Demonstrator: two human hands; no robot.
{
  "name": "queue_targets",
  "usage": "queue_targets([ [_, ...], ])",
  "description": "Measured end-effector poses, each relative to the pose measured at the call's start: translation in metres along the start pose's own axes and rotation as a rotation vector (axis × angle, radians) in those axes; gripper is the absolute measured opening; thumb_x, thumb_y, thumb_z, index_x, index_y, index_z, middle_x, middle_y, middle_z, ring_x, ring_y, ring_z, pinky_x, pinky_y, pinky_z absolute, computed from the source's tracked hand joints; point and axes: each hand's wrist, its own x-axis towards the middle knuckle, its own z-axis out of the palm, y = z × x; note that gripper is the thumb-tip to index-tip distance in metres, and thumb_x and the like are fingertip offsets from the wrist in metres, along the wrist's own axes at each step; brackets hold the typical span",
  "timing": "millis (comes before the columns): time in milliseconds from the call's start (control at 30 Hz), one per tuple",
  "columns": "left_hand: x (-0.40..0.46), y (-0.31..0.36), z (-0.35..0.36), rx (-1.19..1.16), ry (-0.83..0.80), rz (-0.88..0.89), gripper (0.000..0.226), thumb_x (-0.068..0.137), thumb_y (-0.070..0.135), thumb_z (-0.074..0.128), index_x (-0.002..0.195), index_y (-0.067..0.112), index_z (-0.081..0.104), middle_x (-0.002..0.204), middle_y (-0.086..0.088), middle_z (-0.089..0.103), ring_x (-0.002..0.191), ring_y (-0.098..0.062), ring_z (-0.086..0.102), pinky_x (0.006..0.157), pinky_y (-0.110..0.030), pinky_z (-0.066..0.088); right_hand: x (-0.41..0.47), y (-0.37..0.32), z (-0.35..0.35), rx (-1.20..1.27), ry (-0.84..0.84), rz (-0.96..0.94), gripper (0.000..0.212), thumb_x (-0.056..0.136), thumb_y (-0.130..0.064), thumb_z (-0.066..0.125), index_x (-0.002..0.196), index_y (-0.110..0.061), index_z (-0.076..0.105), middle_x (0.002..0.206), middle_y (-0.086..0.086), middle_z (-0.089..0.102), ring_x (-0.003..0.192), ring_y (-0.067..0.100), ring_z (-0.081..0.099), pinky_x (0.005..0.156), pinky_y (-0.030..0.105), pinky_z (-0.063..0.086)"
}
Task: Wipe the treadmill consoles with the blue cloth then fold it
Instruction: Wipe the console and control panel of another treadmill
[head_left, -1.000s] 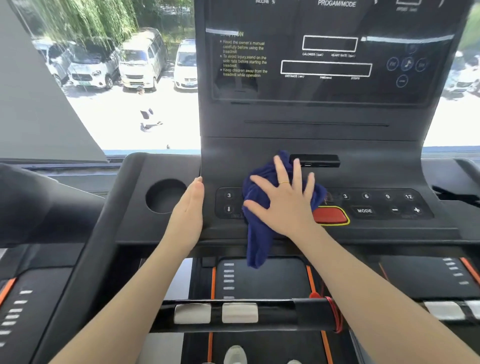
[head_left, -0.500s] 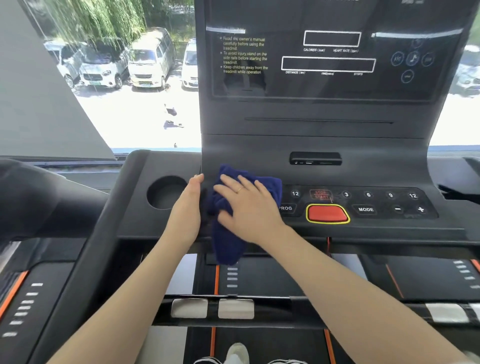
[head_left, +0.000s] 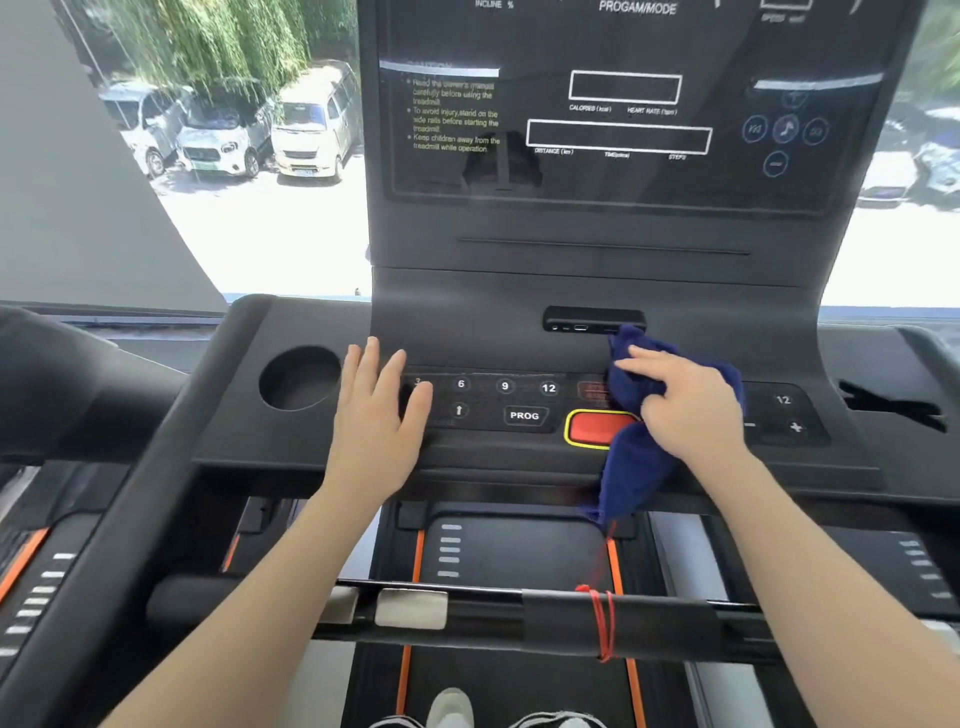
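Note:
The black treadmill console fills the upper middle, with a button panel below its dark screen. My right hand presses the bunched dark blue cloth onto the right half of that panel, fingers curled into the cloth. The cloth covers part of the red stop button and hangs down over the console's front edge. My left hand lies flat with straight fingers on the panel's left end, beside the cup holder.
A black handlebar with silver pulse pads and a red cord crosses below my arms. The belt and my shoes show at the bottom. Another treadmill's frame stands at the left. A window behind the console looks onto parked cars.
My right hand has swept the cloth from the panel's left end to the right, past the red button. My left hand has shifted a little onto the panel's left buttons.

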Motion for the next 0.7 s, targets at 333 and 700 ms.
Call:
queue_targets([
  [333,-0.007,0.064,0.034,-0.014,-0.133,0.141,0.053,0.097,0.033,0.04,0.144,0.012,0.029,0.155,0.0,0.018,0.144,-0.012,0.003,0.109,-0.02,0.004,-0.012,-0.036,0.013,0.083,-0.419,-0.505,0.057,0.076,-0.001,0.047,0.127,-0.024,0.058,0.142,-0.01,0.046,0.138,0.014,0.031,0.113,0.031,0.02],
  [700,-0.011,0.126,0.087,0.313,-0.252,0.284,0.101,0.072,0.073,0.053,0.146,0.012,0.023,0.157,-0.006,0.012,0.144,-0.021,0.009,0.116,-0.033,0.008,-0.008,0.122,-0.055,0.121,-0.053,-0.088,0.058,0.072,0.01,0.05,0.122,-0.017,0.062,0.137,-0.002,0.052,0.131,0.02,0.042,0.111,0.032,0.027],
])
